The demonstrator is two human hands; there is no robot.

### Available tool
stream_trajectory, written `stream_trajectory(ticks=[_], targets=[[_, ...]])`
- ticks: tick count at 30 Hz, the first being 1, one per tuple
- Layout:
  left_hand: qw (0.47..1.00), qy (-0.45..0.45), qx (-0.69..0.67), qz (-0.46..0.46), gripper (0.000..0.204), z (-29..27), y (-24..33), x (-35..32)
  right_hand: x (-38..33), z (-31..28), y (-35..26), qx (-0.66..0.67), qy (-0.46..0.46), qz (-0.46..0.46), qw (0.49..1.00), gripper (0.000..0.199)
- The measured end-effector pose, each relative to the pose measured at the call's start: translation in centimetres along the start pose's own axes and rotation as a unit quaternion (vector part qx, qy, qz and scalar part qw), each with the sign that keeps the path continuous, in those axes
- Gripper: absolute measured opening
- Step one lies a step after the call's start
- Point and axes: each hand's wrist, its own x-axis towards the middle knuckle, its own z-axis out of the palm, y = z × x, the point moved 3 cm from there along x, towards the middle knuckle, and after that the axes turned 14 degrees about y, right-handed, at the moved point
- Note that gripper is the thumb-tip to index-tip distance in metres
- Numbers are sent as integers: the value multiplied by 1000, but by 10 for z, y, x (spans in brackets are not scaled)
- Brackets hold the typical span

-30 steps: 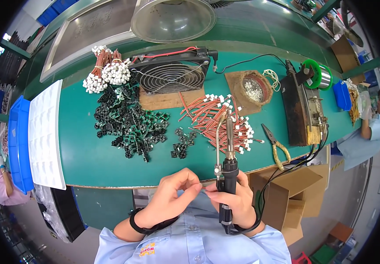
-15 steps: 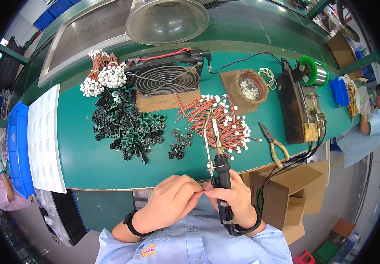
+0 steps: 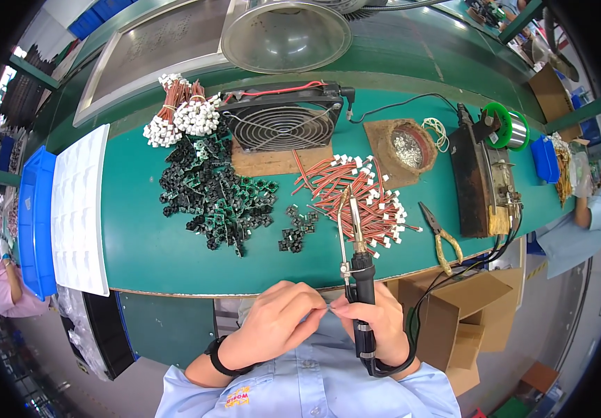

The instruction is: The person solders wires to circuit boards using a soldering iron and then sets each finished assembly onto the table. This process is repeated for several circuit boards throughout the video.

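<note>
At the green counter [image 3: 154, 268], lower centre, my right hand [image 3: 385, 322] grips the soldering iron [image 3: 364, 276]; my left hand [image 3: 279, 319] pinches closed (on what, I can't tell): seemingly fine fingertip work, next needing steadiness.

Shirt [image 3: 290, 383]: pale blue; buttons [image 3: 307, 364]: round, down front; chest marking [image 3: 237, 397]: small, orange and pink; left wristband [image 3: 218, 359]: black; right-wrist loop [image 3: 394, 366]: dark, kind unclear from here

Both hands [image 3: 279, 317] [image 3: 387, 319] curled, fingertips [image 3: 320, 307] nearly meeting.

It's an electronics workshop: soldering iron [image 3: 364, 279], solder reel [image 3: 515, 130].
</note>
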Motion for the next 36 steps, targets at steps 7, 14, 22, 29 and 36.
stream_trajectory(ticks=[7,14,22,29,36], targets=[[999,-6,-33,-33,16,4,3,6,10,-4,-2,-28,3,-34,999,40],[991,19,131,-7,23,-19,-16,31,-9,-15,21,63,139,98,983,35],[952,-102,288,29,38,-21,-30,44,-9,-20,27,111,136,139,975,37],[965,-4,252,77,29,-19,-20,44,-13,-19,21,103,149,149,972,36],[962,156,-67,-212,14,-37,-28,-1,-19,-10,17,90,145,144,975,36]])
